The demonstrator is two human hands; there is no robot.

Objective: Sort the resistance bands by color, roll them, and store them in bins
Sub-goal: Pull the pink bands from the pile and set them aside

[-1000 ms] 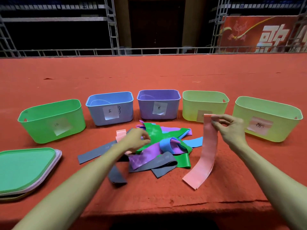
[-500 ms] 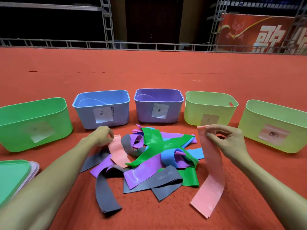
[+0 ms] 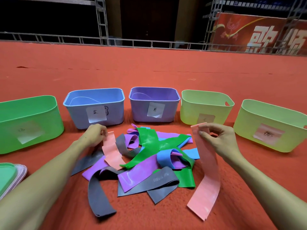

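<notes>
A tangled pile of resistance bands (image 3: 149, 156) in green, purple, blue and grey lies on the red carpet before me. My left hand (image 3: 95, 135) pinches the top end of a pink band (image 3: 111, 151) at the pile's left edge. My right hand (image 3: 219, 138) pinches the upper end of a second, longer pink band (image 3: 207, 180), which hangs down and trails on the carpet to the right of the pile. Behind the pile stand labelled bins: green (image 3: 28, 112), blue (image 3: 79, 113), purple (image 3: 172, 112), a yellow-green one (image 3: 191, 110) and another yellow-green one (image 3: 285, 140) with a pink label.
Stacked lids, a green one (image 3: 6, 176) on top, lie at the lower left edge. The red carpet (image 3: 149, 68) stretches far back to a metal railing (image 3: 132, 42) and a red banner (image 3: 257, 34).
My left hand drew a pink band out of the pile toward the left and lifted its end. The view came closer and shifted; my right hand keeps holding the long pink band.
</notes>
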